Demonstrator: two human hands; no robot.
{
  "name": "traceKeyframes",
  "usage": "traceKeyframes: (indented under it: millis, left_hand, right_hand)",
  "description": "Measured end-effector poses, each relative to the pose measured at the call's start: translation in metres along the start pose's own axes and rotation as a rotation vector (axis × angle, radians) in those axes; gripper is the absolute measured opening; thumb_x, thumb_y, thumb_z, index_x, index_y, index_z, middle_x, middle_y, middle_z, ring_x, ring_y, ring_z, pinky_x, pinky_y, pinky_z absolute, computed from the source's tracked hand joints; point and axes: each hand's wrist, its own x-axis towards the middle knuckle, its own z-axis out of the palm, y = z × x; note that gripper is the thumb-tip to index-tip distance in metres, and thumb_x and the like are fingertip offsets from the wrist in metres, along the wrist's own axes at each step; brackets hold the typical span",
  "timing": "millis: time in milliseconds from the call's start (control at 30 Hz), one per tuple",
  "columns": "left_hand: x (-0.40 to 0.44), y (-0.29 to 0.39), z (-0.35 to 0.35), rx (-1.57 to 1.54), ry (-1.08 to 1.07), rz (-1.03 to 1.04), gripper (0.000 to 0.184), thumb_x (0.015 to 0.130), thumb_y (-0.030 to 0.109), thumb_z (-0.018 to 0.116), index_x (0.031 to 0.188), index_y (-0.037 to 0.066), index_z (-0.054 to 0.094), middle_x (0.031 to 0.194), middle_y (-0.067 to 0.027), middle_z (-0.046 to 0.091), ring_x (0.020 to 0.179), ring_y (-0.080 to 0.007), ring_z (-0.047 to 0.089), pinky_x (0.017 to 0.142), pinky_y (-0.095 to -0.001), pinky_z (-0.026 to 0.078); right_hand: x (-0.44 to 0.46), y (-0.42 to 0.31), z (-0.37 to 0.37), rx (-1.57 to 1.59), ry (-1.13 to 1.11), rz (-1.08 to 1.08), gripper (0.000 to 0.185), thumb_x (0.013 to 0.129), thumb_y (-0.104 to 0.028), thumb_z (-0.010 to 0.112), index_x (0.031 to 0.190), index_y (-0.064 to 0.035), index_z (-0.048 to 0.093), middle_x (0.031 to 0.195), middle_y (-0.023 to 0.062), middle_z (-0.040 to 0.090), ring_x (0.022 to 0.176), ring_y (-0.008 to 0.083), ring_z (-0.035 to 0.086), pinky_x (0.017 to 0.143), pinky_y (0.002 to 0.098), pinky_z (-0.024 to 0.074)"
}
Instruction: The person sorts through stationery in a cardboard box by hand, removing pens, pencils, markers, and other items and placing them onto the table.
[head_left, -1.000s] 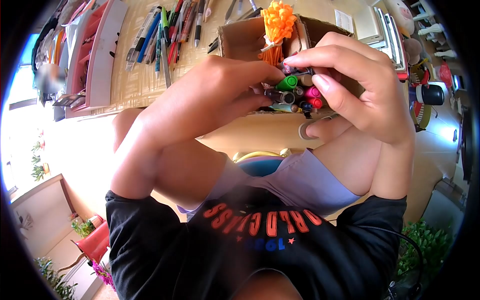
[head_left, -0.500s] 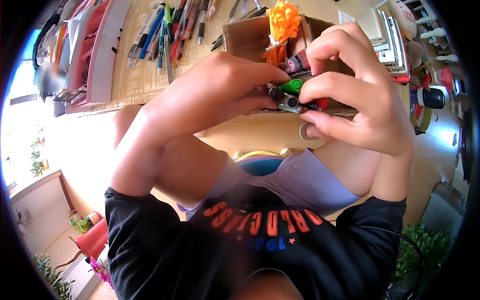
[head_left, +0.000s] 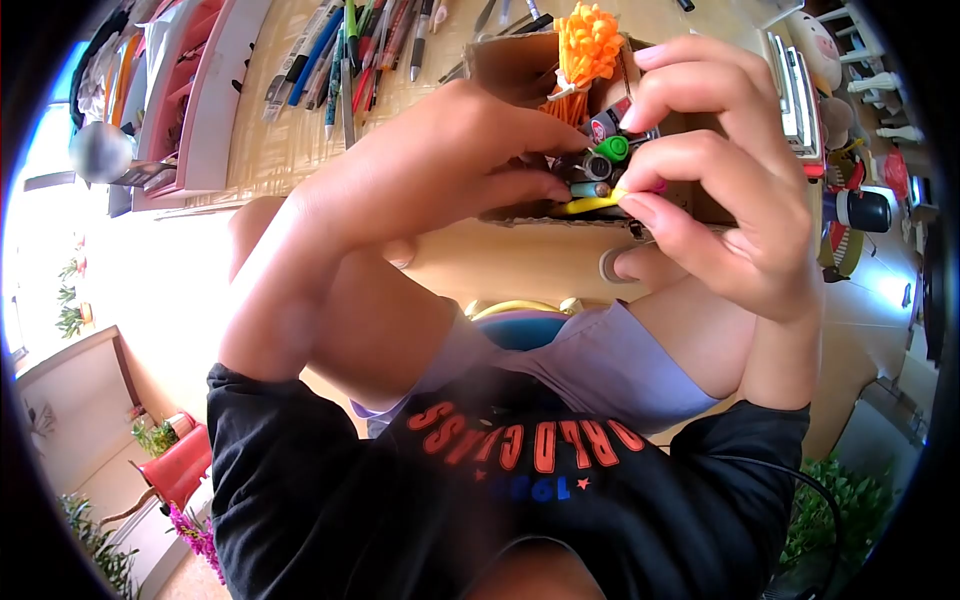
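Observation:
My left hand (head_left: 455, 150) reaches over the left side of a cardboard box (head_left: 500, 60), thumb and fingers closed round a bundle of pens (head_left: 597, 168). A green-capped pen (head_left: 612, 149) and dark, round pen ends show in the bundle. My right hand (head_left: 725, 170) is at the right of the bundle, thumb and forefinger pinched at the end of a slim yellow pen-like stick (head_left: 592, 205); its other fingers are curled and raised. An orange fluffy flower-like piece (head_left: 588, 45) and a dark grey tube (head_left: 606, 124) stand behind the pens in the box.
Several loose pens (head_left: 330, 65) lie on the table (head_left: 245, 130) at left. A pink drawer unit (head_left: 205, 100) stands beyond them. Stacked books (head_left: 793, 95) are right of the box, near a dark cylindrical container (head_left: 862, 211). My legs are under the table edge.
Both hands and the pen bundle have shifted slightly right and sit over the box opening. A yellow stick now shows at my right fingertips; the red cap seen there before is out of sight.

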Motion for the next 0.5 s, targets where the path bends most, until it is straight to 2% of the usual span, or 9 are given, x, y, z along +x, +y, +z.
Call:
traceKeyframes:
  millis: [67, 200, 500]
  left_hand:
    - [0.000, 0.000, 0.001, -0.008, 0.015, 0.011, 0.029, 0.092, 0.009, 0.079, 0.120, 0.003, 0.075, 0.096, -0.0160, 0.078, 0.082, -0.0290, 0.075, 0.078, -0.0371, 0.059]
    - [0.000, 0.000, 0.001, 0.011, 0.025, 0.042, 0.030, 0.092, 0.010, 0.079, 0.121, 0.004, 0.075, 0.096, -0.0162, 0.078, 0.082, -0.0294, 0.075, 0.078, -0.0369, 0.059]
    - [-0.001, 0.000, 0.002, 0.063, 0.047, 0.049, 0.034, 0.093, 0.010, 0.079, 0.126, 0.004, 0.074, 0.097, -0.0177, 0.077, 0.081, -0.0295, 0.075, 0.078, -0.0366, 0.059]
  right_hand:
    - [0.001, -0.004, -0.004, -0.026, 0.030, -0.004, 0.016, 0.078, -0.004, 0.077, 0.093, -0.0029, 0.071, 0.112, 0.0151, 0.067, 0.120, 0.0403, 0.061, 0.098, 0.0465, 0.0505]
    - [0.004, -0.008, -0.004, -0.043, 0.054, -0.048, 0.018, 0.075, 0.000, 0.079, 0.092, -0.0024, 0.072, 0.100, 0.0127, 0.070, 0.115, 0.0400, 0.064, 0.092, 0.0450, 0.0524]
    - [0.001, -0.004, -0.005, -0.023, 0.050, -0.017, 0.021, 0.074, 0.003, 0.082, 0.092, -0.0014, 0.071, 0.098, 0.0127, 0.068, 0.112, 0.0381, 0.065, 0.088, 0.0432, 0.0539]
